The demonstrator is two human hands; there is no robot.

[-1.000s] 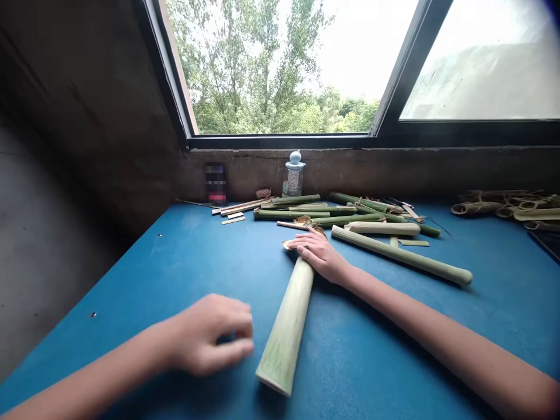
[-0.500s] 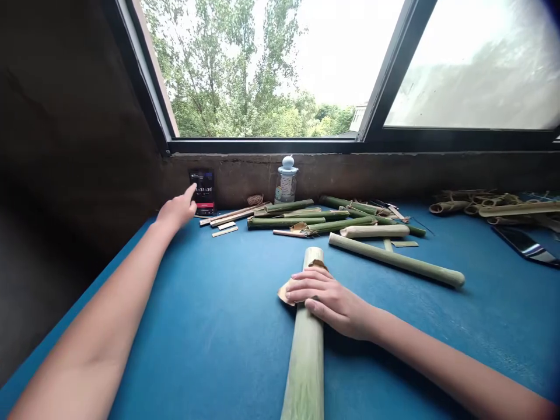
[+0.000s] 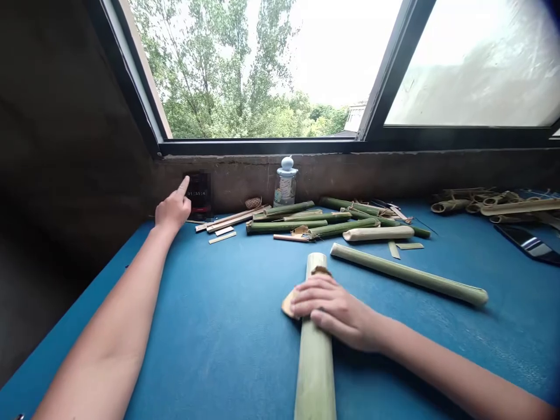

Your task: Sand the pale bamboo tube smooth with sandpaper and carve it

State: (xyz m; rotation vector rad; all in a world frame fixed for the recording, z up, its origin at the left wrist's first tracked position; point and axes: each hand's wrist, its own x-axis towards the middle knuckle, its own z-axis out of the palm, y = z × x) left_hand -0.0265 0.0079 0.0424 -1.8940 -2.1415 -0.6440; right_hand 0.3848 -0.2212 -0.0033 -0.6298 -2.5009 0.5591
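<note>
A thick pale-green bamboo section point(image 3: 315, 361) lies lengthwise on the blue table point(image 3: 227, 326), running toward me. My right hand point(image 3: 335, 309) rests across it near its far end, fingers curled over the stalk and over a brown husk flake point(image 3: 287, 304) at its left side. My left hand point(image 3: 172, 209) is stretched out to the far left, index finger extended and touching a phone point(image 3: 199, 193) that stands against the wall with its screen lit; the other fingers are folded.
A pile of thinner green bamboo stalks point(image 3: 301, 219) and split strips point(image 3: 223, 224) lies by the wall, with a small bottle point(image 3: 285, 184) behind. One long stalk point(image 3: 406, 274) lies to the right. More bamboo pieces point(image 3: 494, 204) and a dark flat device point(image 3: 527, 244) sit far right.
My left hand went from the near table up to the phone and now points a finger at its screen. My right hand drew the thick bamboo toward me.
</note>
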